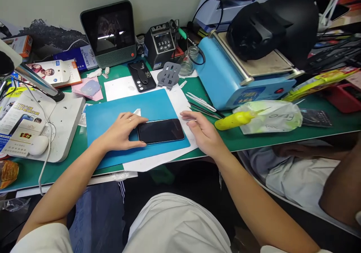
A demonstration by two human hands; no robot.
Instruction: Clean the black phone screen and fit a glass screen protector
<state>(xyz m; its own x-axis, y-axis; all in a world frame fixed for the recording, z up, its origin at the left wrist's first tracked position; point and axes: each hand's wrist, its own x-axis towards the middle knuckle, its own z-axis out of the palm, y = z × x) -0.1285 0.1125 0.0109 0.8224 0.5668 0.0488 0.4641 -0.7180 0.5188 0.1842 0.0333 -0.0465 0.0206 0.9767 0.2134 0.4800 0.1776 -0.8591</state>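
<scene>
On the green table point(229, 140) I see a blue mat point(160, 104). The left hand point(121, 130) grips the phone point(162, 131), already laid face up on this mat, by its long edges; the right hand point(204, 135) is open beside it. White tweezers point(201, 101) lie unused; I judge that most work is left.

Phone point(162, 131) on the mat point(152, 103) — bottle point(235, 120) right, stand point(169, 74) behind.

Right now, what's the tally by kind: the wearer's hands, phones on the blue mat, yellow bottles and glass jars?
Wearer's left hand and right hand: 2
Phone on the blue mat: 1
Yellow bottle: 1
Glass jar: 1
Total: 5
</scene>
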